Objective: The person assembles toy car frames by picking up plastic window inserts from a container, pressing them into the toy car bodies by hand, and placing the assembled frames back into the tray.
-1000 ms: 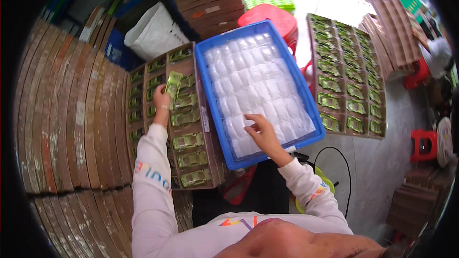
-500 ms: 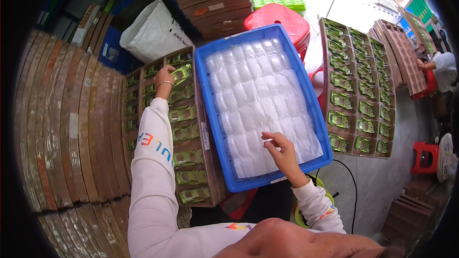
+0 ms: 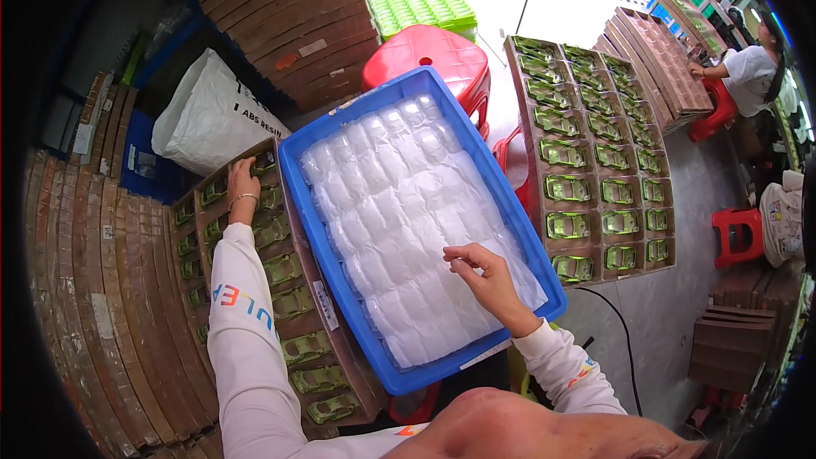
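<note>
My left hand (image 3: 242,183) reaches into the far end of a brown compartment tray (image 3: 308,242) on the left, which holds rows of green toy car bodies (image 3: 282,269). Its fingers are bent together down beside the far compartments; what they grip, if anything, is hidden. A blue plastic tray (image 3: 333,310) lies tilted in front of me, filled with rows of rounded packets (image 3: 408,221) in thin white and clear wrapping. Above the packets, toward the near right, hovers my right hand (image 3: 486,279), its fingers loosely curled, thumb and forefinger slightly apart, with nothing visible between them.
Another brown tray of green car bodies (image 3: 592,161) stands at the right. Brown trays (image 3: 81,289) are stacked along the left, beside a white sack (image 3: 204,119). A red stool (image 3: 429,59) is behind the blue tray. At far right a person (image 3: 752,76) handles brown trays.
My view has shifted, so the trays appear lower and further left. My left hand has moved slightly toward the tray's far end. The right hand's thumb and forefinger have drawn closer together.
</note>
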A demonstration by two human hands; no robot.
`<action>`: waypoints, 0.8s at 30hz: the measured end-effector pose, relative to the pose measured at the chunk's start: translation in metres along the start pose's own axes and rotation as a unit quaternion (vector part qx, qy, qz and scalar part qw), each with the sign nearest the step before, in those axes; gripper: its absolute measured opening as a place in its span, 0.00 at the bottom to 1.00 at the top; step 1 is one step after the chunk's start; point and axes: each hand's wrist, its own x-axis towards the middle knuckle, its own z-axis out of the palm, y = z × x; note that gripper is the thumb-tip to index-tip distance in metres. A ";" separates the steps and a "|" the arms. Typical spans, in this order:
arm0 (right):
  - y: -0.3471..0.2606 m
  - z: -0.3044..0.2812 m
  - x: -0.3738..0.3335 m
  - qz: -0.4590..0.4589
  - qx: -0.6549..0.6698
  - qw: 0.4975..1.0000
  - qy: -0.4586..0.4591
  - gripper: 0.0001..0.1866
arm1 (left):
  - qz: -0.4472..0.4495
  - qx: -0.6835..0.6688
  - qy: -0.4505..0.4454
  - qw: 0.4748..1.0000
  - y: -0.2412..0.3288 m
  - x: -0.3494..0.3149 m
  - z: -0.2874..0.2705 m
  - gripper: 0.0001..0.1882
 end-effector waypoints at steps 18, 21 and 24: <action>0.007 -0.027 0.030 -0.008 -0.062 0.997 0.046 0.10 | 0.070 0.181 0.067 0.979 0.012 0.008 -0.039 0.29; 0.005 -0.038 0.044 -0.057 -0.100 0.990 0.077 0.10 | 0.008 0.120 0.131 0.984 0.002 0.000 -0.061 0.32; 0.000 -0.043 0.057 -0.121 -0.200 0.967 0.099 0.11 | 0.039 0.046 0.249 0.967 -0.027 -0.015 -0.075 0.32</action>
